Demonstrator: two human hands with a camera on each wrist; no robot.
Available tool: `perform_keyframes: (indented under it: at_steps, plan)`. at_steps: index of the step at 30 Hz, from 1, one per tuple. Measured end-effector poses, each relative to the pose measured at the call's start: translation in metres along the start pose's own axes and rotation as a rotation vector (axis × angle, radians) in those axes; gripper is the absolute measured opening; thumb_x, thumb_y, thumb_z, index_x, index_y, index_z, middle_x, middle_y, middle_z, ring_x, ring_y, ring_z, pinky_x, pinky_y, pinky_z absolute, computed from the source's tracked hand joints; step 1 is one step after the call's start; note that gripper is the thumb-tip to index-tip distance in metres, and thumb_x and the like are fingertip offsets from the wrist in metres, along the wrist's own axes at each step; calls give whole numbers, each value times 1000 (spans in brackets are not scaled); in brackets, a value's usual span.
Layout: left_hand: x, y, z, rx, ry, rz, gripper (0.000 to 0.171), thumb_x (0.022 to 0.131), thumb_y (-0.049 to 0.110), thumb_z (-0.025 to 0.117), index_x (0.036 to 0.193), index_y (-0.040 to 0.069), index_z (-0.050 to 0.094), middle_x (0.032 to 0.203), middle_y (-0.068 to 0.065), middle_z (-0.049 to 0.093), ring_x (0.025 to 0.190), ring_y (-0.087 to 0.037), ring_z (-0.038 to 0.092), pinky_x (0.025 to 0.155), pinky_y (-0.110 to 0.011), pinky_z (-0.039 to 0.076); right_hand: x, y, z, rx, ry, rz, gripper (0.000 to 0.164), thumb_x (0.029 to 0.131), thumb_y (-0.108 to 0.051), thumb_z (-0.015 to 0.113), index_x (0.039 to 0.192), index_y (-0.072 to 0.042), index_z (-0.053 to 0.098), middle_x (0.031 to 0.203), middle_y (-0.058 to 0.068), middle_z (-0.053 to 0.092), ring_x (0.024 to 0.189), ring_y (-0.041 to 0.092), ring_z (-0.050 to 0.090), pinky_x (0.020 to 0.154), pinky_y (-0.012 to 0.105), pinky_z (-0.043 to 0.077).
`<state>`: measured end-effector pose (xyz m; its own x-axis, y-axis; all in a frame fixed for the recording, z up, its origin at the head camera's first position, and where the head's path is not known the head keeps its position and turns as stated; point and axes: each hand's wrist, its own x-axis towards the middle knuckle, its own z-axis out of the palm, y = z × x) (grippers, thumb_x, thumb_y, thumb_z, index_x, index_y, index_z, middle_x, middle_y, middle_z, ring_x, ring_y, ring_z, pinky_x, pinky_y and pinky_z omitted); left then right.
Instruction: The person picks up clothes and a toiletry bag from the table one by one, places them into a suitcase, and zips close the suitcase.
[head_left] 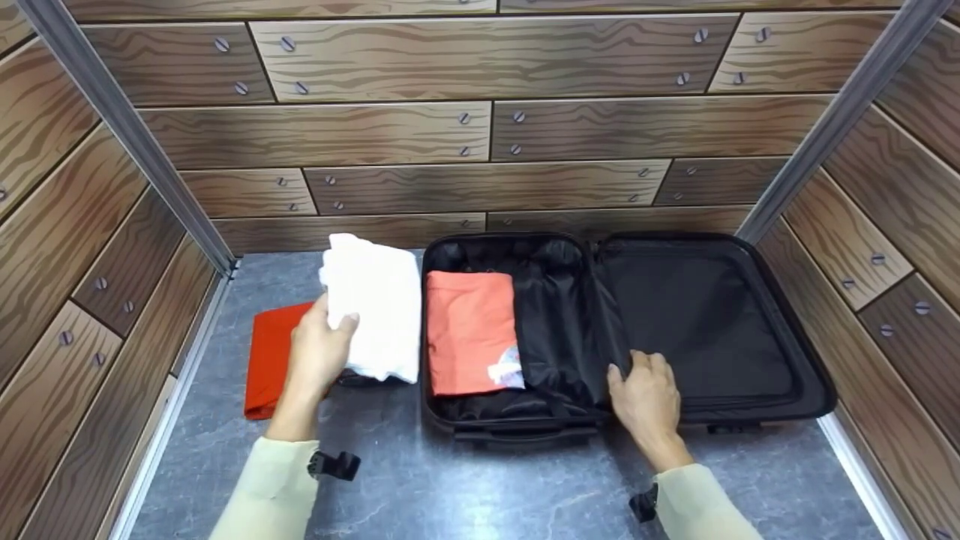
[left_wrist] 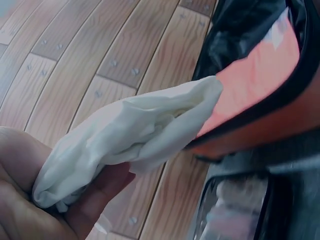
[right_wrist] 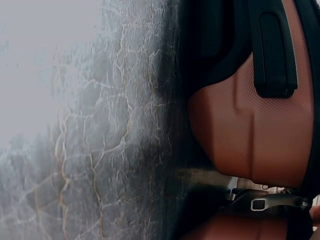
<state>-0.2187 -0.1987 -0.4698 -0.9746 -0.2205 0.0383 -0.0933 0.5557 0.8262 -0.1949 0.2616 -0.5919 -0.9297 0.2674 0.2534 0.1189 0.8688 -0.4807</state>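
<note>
The open suitcase [head_left: 559,337] serves as the reference. The left hand [head_left: 319,349] pinches the folded white cloth [head_left: 379,307] between thumb and fingers; the cloth is raised just left of the suitcase. The right hand [head_left: 646,397] rests at the suitcase's near side, by the hinge (whether its fingers grip the edge cannot be told). A coral cloth [head_left: 469,326] lies flat inside the suitcase's left half. A red cloth [head_left: 274,345] lies farther left of the suitcase, on the floor [head_left: 480,495].
</note>
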Motion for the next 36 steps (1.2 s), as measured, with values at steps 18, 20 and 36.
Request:
perform_keyframes:
  at_steps: [18, 20, 36]
  plan:
    - [-5, 29, 95, -424, -157, 9, 45, 101, 7, 63, 145, 2, 58, 122, -23, 72, 94, -27, 73, 85, -42, 62, 1, 0, -1, 7, -18, 12, 51, 101, -30, 67, 134, 8, 63, 122, 28, 61, 116, 49, 58, 95, 65, 49]
    - [-4, 29, 105, -450, -177, 2, 45, 101, 8, 63, 146, 2, 58, 122, -22, 72, 93, -26, 74, 83, -41, 63, 0, 0, -1, 8, -17, 9, 51, 101, -30, 67, 134, 8, 63, 121, 28, 61, 116, 48, 58, 95, 65, 49]
    - [3, 5, 169, -510, -280, -9, 66, 105, 6, 54, 167, 8, 29, 142, -29, 60, 100, -30, 71, 84, -42, 62, -1, 0, 0, 16, 5, 6, 51, 99, -30, 68, 133, 8, 64, 120, 28, 61, 115, 49, 57, 96, 65, 48]
